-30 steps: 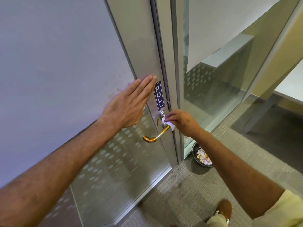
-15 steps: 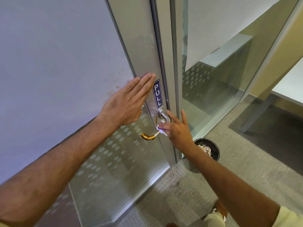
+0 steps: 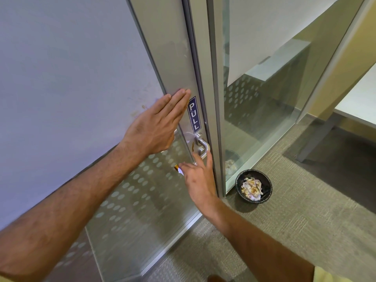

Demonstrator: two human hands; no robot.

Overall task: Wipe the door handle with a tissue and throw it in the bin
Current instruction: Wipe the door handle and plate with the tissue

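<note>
A metal lever door handle sits on the glass door's frame, below a blue PULL sticker. My right hand covers the handle's lower bar, fingers partly spread, pinching a white tissue against the brass-coloured tip. Only a small corner of the tissue shows. My left hand lies flat and open against the door, just left of the sticker. A small round black bin with crumpled tissues inside stands on the carpet to the right of the door frame.
The frosted glass door with a dotted band fills the left. A clear glass panel stands right of the frame, grey carpet below it. A white desk with a slanted leg is at the far right. My shoe tip shows at the bottom.
My right hand has slid with the tissue from the handle's base near the sticker down along the bar to its tip. My left hand stays pressed on the door.
</note>
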